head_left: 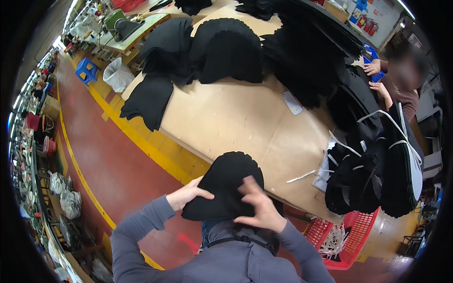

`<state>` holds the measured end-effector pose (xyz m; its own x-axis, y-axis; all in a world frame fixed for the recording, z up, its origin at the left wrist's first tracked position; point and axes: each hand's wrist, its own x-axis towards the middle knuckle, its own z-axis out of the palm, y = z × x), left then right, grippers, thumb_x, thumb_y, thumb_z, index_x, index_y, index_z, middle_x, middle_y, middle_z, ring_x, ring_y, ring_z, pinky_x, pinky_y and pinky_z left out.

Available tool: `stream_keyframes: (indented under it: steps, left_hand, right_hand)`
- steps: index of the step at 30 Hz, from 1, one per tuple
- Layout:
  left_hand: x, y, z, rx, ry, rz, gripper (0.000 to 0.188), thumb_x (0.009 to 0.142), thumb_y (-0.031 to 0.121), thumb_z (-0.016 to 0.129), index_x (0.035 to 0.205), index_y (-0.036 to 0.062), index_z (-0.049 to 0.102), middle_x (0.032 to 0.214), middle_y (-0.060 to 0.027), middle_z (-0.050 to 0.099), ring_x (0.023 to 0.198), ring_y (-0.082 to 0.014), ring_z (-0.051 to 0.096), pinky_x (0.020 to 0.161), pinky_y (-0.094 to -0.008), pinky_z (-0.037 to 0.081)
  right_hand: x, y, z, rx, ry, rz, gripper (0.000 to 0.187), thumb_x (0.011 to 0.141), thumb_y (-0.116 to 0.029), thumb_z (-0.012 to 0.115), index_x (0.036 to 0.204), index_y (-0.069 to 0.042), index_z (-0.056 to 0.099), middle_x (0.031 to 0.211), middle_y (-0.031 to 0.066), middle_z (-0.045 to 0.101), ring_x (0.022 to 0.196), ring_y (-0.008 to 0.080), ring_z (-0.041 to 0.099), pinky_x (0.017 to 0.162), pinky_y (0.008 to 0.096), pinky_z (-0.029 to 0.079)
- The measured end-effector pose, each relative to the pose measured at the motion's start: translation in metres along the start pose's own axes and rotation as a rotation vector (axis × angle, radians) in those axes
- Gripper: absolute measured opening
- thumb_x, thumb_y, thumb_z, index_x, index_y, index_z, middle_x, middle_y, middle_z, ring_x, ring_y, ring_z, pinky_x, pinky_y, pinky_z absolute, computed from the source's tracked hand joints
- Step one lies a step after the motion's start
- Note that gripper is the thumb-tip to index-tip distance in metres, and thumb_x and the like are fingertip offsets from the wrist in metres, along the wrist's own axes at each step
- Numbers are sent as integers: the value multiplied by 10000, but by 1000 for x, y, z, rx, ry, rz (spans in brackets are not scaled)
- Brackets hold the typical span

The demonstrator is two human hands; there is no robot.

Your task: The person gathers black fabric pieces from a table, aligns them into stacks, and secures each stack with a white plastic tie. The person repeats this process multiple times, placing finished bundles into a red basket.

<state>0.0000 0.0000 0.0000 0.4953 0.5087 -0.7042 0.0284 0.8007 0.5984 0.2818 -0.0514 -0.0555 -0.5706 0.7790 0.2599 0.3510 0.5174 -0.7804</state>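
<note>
Close to my body, at the table's near edge, is a black cut fabric piece with a rounded, notched top edge. My left hand grips its left side, thumb on top and fingers hidden underneath. Over its right side my right hand has its fingers spread, slightly blurred by motion; whether it touches the cloth I cannot tell. Beyond, stacks of similar black pieces lie on the brown-covered table. One smaller pile overhangs the table's left edge.
Tied black bundles with white strips lie at the right. Below them stands a red basket of white strips. A co-worker handles black pieces at the far right. Left are a blue stool, a white bin bag and a sewing machine.
</note>
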Motion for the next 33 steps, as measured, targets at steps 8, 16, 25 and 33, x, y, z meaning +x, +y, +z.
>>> stream_keyframes:
  steps: [8,16,25,33]
  left_hand:
    - [-18,57,32,556,-224,607,729,738,30,799,1380,-18,457,1262,-138,617,1149,-168,577,997,-313,439]
    - [70,73,10,812,-193,1095,635,703,-21,752,1290,54,521,1159,-129,661,1087,-293,641,951,-354,489]
    - [146,20,9,545,328,1138,762,628,132,901,1280,76,510,1213,-131,567,1162,-290,544,1056,-422,390]
    - [89,29,33,645,232,1431,605,723,157,801,1245,120,497,1182,-87,568,1174,-270,536,1144,-425,244]
  right_hand:
    - [-14,0,-51,704,449,472,1049,613,-37,909,1469,-11,302,1389,147,500,1283,239,491,1083,375,393]
    - [18,40,-82,130,752,-72,939,704,53,773,1446,-135,230,1294,124,487,1228,223,472,1025,347,397]
    - [26,85,-64,209,663,1,576,659,-9,822,1156,-48,534,1185,144,604,1013,251,612,901,348,485]
    - [9,41,-70,46,735,-128,353,790,-38,734,1077,-45,529,953,173,681,856,325,683,780,398,537]
